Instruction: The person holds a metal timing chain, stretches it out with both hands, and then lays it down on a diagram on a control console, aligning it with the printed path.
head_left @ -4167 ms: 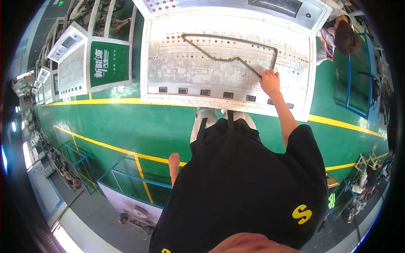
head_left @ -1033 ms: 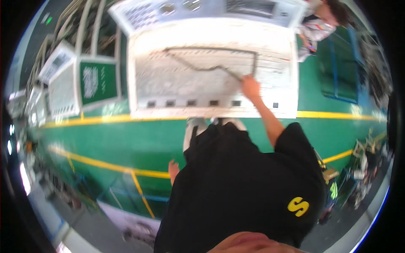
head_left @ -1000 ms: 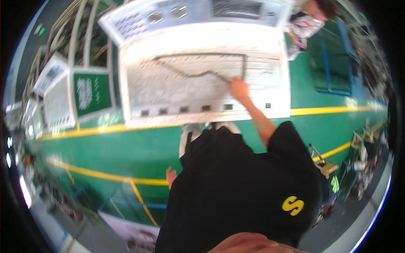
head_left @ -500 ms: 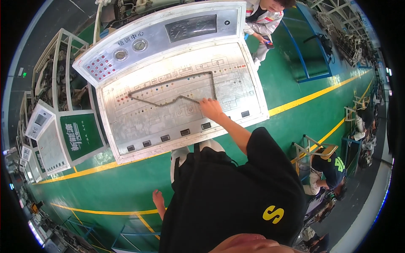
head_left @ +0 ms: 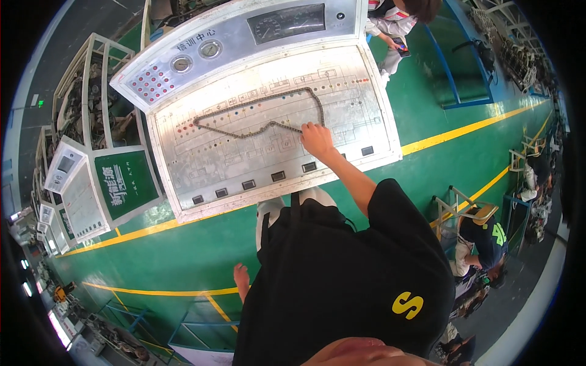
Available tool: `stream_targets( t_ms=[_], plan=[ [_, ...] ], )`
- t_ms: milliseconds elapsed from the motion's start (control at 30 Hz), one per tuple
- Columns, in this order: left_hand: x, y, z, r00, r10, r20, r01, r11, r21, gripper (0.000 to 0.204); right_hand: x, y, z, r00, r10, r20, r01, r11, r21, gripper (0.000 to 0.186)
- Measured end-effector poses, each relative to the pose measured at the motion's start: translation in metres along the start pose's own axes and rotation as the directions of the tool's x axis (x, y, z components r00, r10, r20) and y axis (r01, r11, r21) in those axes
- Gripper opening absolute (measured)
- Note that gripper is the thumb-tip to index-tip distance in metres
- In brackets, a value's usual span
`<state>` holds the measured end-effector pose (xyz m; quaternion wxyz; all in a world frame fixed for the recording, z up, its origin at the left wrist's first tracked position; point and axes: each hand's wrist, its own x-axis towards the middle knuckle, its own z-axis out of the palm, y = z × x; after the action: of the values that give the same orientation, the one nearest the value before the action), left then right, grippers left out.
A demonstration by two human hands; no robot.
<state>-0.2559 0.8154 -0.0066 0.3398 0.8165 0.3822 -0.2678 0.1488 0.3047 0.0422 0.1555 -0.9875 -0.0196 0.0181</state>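
Viewed from head height, looking down: a sloping, white-framed silver panel (head_left: 210, 177), landmark for every place here. Across the panel's upper middle, a dark chain (head_left: 271, 124), laid out as a long, uneven loop. At the loop's lower right corner, right of the panel's centre, the right hand (head_left: 317, 139), reaching in over the panel's near edge. Fingers bunched narrow, tips down on the links, apparently pinching the chain; exact contact hidden beneath. From that hand, most of the chain off toward the panel's left side, one shorter stretch rising toward the top edge and bowing outward to the right. Nearer to the chain by far: the right hand. Well below the panel's near edge, the left hand (head_left: 242, 276), apart from chain and panel; cannot tell how wide or narrow, nothing visible in its grasp.

Long axis of the chain roughly along the panel's width, close to parallel with the top edge. Tapered end pointing to the panel's left side, near red sockets (head_left: 185, 128); broader end toward the right side. Along the panel's near edge, a row of dark rectangles (head_left: 278, 176); beyond its top edge, two round gauges (head_left: 210, 49).
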Motion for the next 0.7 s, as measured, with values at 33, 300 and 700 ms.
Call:
stream_targets(
  t_ms=[33, 300, 700],
  plan=[
    [-0.001, 0.0, 0.0, 1.0, -0.022, 0.006, 0.022, 1.0, 0.002, 0.04, 0.0, -0.001, 0.003, 1.0, 0.001, 0.001, -0.001, 1.0, 0.002, 0.018],
    [0.004, -0.025, -0.002, 0.991, 0.132, 0.002, -0.132, 0.989, 0.062, 0.04, -0.005, -0.002, 0.019, 0.996, 0.059, 0.066, -0.056, 0.998, -0.037, 0.018],
    [0.015, 0.067, -0.003, 0.997, 0.017, 0.075, -0.025, 0.995, 0.099, 0.039, -0.025, 0.004, 0.015, 0.985, 0.169, 0.041, -0.17, 0.985, 0.022, 0.017]
  ],
)
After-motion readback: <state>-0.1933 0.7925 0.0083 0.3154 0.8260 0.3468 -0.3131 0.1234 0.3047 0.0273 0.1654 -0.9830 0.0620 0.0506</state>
